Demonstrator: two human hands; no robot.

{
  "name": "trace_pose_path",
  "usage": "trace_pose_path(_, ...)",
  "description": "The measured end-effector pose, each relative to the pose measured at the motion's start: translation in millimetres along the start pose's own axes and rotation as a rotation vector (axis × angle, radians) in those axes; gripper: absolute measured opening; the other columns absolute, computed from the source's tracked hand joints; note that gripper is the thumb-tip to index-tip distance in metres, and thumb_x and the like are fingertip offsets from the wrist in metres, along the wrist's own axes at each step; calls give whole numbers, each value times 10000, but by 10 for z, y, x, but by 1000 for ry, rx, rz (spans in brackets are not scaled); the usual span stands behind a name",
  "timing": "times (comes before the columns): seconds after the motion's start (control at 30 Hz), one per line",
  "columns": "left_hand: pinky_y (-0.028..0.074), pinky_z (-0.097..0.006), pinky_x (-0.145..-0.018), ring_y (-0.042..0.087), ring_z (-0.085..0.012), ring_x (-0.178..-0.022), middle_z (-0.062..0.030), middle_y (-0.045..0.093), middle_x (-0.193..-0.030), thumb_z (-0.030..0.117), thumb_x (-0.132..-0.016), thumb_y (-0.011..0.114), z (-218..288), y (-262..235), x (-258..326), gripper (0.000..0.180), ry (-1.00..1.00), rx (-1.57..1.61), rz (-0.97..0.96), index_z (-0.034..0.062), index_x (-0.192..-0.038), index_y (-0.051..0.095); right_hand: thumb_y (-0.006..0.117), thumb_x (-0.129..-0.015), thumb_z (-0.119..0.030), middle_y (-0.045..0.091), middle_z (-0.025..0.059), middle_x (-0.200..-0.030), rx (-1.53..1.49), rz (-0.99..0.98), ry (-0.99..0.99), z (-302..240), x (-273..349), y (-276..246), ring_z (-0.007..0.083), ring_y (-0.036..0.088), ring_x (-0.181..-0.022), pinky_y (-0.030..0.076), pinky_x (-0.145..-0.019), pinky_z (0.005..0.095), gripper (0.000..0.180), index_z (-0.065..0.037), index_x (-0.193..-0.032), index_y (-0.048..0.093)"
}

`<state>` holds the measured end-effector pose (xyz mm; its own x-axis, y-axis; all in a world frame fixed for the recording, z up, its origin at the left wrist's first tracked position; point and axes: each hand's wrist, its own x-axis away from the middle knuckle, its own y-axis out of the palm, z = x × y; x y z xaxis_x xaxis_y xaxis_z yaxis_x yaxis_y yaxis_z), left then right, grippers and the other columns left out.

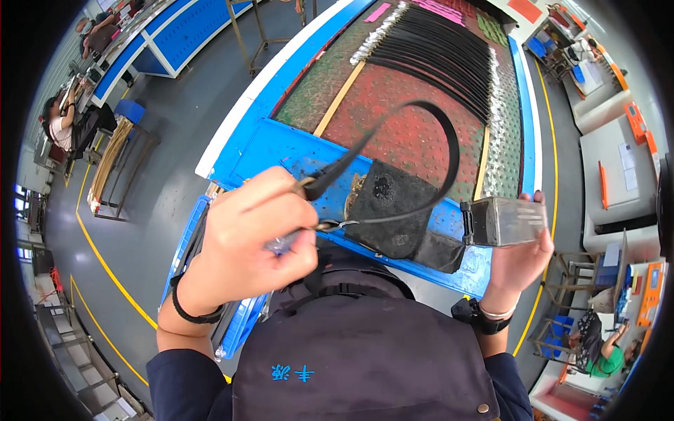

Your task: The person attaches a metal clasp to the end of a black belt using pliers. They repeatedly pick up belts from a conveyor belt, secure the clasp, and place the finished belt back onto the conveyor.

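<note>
Left hand (246, 238) holds black strap (428, 133) arching up-right, looping back.

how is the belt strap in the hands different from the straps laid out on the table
The held strap curls in a loop in the air; the laid-out straps lie flat on the table. The held strap is single, its tip pinched in the left hand and its buckle end in the right hand; the laid-out ones overlap in a long row, untouched. Both are thin, black belt straps.
</note>
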<state>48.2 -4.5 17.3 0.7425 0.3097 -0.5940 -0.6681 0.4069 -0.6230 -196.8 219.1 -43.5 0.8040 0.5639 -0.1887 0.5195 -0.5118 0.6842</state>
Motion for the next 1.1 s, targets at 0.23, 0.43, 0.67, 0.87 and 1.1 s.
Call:
trace_pose_path(0.23,364,-275,-428,486,-186,-517,-52,489,-632,-1,-469,609,174,67,-140,201,153,-85,-126,67,-652,560,623,-656,-456,453,144,-1057,460,63,-109,-32,136,654,224,468,-997,422,-849,338,784,7,-1239,377)
trace_pose_path(0.43,352,-271,-418,475,-177,-496,-47,490,-630,13,-465,611,192,59,-180,200,195,-97,-153,76,-648,557,528,-761,-344,396,141,-1144,386,-141,-95,-9,152,571,214,443,-1076,452,-883,349,672,5,-1288,298)
trace_pose_path(0.67,351,-264,-419,480,-182,-500,-51,486,-628,-4,-473,607,176,67,-149,201,161,-63,-87,69,-654,556,485,-800,-334,401,135,-1177,263,-141,-150,-52,174,494,219,464,-1086,431,-902,368,615,-7,-1290,308)
trace_pose_path(0.87,395,-285,-453,485,-205,-537,-59,465,-662,-53,-555,613,125,75,-92,189,-4,102,-38,53,-694,543,431,-893,-236,398,189,-1297,-189,-89,-233,-253,101,253,323,401,-1218,316,-1039,474,505,14,-1315,311)
trace_pose_path(1.1,339,-177,-446,455,-50,-489,-11,504,-646,54,-838,540,-204,236,242,55,-748,877,185,48,-810,493,452,-877,-187,477,176,-1224,194,302,-76,316,-97,-606,314,517,-1094,496,-852,447,485,-33,-1324,343)
